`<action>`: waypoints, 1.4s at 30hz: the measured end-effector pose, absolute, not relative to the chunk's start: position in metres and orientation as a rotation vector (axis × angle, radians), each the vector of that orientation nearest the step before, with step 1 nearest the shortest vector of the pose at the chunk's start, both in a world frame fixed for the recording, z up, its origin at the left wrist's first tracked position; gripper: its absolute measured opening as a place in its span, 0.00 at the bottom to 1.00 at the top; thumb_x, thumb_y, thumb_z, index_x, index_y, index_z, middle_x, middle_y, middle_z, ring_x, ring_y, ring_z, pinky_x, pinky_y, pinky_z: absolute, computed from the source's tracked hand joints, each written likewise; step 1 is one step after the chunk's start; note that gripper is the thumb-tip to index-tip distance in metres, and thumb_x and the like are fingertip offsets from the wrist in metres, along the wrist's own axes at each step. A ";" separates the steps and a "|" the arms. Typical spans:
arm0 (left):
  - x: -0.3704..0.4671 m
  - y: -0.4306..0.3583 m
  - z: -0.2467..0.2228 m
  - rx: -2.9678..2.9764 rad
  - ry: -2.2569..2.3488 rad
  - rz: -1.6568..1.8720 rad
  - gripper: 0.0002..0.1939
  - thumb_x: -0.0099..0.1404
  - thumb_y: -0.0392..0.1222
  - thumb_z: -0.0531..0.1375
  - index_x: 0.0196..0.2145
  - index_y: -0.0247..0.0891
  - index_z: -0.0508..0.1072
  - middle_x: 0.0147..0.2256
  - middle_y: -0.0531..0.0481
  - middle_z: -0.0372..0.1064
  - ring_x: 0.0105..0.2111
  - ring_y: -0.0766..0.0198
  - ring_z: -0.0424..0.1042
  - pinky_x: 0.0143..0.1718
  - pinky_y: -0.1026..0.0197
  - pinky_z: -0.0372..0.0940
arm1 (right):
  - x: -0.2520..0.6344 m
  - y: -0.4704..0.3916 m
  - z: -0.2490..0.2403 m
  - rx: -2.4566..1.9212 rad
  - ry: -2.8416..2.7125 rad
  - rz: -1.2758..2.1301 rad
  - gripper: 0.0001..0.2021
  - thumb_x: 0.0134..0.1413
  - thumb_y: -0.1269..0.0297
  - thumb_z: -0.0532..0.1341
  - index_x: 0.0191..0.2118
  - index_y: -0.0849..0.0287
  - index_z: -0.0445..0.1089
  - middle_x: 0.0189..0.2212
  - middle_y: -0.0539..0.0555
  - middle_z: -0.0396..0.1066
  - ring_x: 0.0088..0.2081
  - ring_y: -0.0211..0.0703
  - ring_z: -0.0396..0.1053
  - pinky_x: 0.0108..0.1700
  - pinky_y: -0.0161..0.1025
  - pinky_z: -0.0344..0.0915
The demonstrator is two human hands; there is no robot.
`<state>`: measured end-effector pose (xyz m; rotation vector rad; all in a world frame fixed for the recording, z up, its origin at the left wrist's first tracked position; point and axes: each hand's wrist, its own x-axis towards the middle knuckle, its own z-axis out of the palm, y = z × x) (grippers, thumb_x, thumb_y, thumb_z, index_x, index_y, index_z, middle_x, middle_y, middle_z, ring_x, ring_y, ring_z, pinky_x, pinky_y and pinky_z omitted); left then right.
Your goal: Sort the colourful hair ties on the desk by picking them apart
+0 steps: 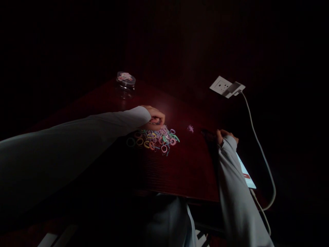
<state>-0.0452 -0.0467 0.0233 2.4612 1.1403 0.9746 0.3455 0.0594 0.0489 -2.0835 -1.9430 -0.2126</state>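
A heap of small coloured hair ties (164, 139), in pink, yellow, green, orange and purple, lies on the dark red table (185, 171). My left hand (155, 118) is at the far edge of this heap, its fingers curled in. Whatever lies inside those fingers is too dark to make out. At the table's right side my right hand (227, 134) is closed, with the fingertips mostly hidden. Just left of it is a dark shape on the table that I cannot identify. A small purple bunch of bands (190, 128) lies apart, between the heap and my right hand.
A clear jar (125, 91) with a flower-patterned lid stands at the back left. On the right, a white wall socket (221, 85) holds a charger (236, 88) with a white cable (257, 135). A lit screen (246, 171) shows beside my right forearm.
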 end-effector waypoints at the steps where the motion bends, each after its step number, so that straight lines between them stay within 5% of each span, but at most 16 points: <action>1: -0.045 -0.046 0.023 2.467 1.131 0.978 0.08 0.62 0.45 0.60 0.29 0.40 0.74 0.20 0.59 0.60 0.24 0.70 0.59 0.30 0.65 0.53 | 0.344 0.058 0.049 -2.102 -1.954 -0.208 0.14 0.60 0.57 0.56 0.27 0.56 0.71 0.24 0.54 0.64 0.37 0.50 0.64 0.49 0.50 0.58; 7: -0.046 -0.045 0.026 2.483 1.078 0.972 0.09 0.64 0.45 0.58 0.30 0.40 0.74 0.22 0.57 0.64 0.25 0.68 0.60 0.33 0.64 0.55 | 0.340 0.049 0.048 -2.112 -1.788 -0.297 0.17 0.59 0.54 0.57 0.23 0.56 0.69 0.20 0.52 0.59 0.34 0.50 0.62 0.47 0.56 0.57; 13: -0.045 -0.048 0.029 2.557 1.114 0.966 0.09 0.65 0.45 0.58 0.31 0.40 0.74 0.24 0.57 0.66 0.27 0.68 0.61 0.36 0.65 0.56 | 0.309 0.036 0.049 -1.735 -1.875 -0.348 0.19 0.63 0.52 0.51 0.24 0.55 0.66 0.23 0.53 0.62 0.36 0.50 0.63 0.47 0.50 0.57; 22: -0.044 -0.043 0.022 2.584 1.073 0.963 0.12 0.66 0.39 0.55 0.40 0.41 0.79 0.44 0.48 0.76 0.42 0.60 0.69 0.49 0.61 0.60 | 0.201 0.000 0.025 -0.832 -2.413 0.239 0.16 0.63 0.50 0.58 0.27 0.53 0.68 0.26 0.50 0.67 0.34 0.47 0.64 0.45 0.46 0.58; 37: -0.050 -0.035 0.016 2.625 0.961 0.787 0.12 0.68 0.42 0.56 0.43 0.42 0.78 0.44 0.50 0.78 0.43 0.63 0.73 0.51 0.64 0.60 | 0.215 0.000 0.024 -0.790 -2.248 0.691 0.22 0.64 0.49 0.55 0.25 0.55 0.72 0.23 0.50 0.68 0.32 0.41 0.64 0.40 0.42 0.60; 42: -0.050 -0.036 0.019 2.612 1.002 0.747 0.14 0.68 0.41 0.54 0.43 0.41 0.79 0.43 0.50 0.78 0.42 0.63 0.72 0.50 0.64 0.61 | 0.213 -0.005 0.025 -0.748 -2.313 0.725 0.13 0.61 0.54 0.59 0.30 0.55 0.74 0.24 0.49 0.66 0.30 0.40 0.61 0.37 0.40 0.58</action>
